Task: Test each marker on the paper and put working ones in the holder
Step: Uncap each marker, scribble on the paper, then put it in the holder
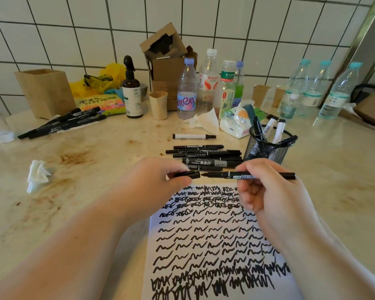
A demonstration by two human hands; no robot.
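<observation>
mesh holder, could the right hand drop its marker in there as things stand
Probably yes. The mesh holder stands just beyond the right hand, open-topped and only partly filled, with nothing between them. But the marker is uncapped; the left hand holds its cap.

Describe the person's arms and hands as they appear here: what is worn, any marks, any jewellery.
Both forearms are bare for as far as the picture shows them; no sleeve shows. The left hand and the right hand wear no gloves. No ring, watch or bracelet shows on either. No ink stains or other marks can be made out on them. The fingernails that show on the right hand are short and unpainted.
</observation>
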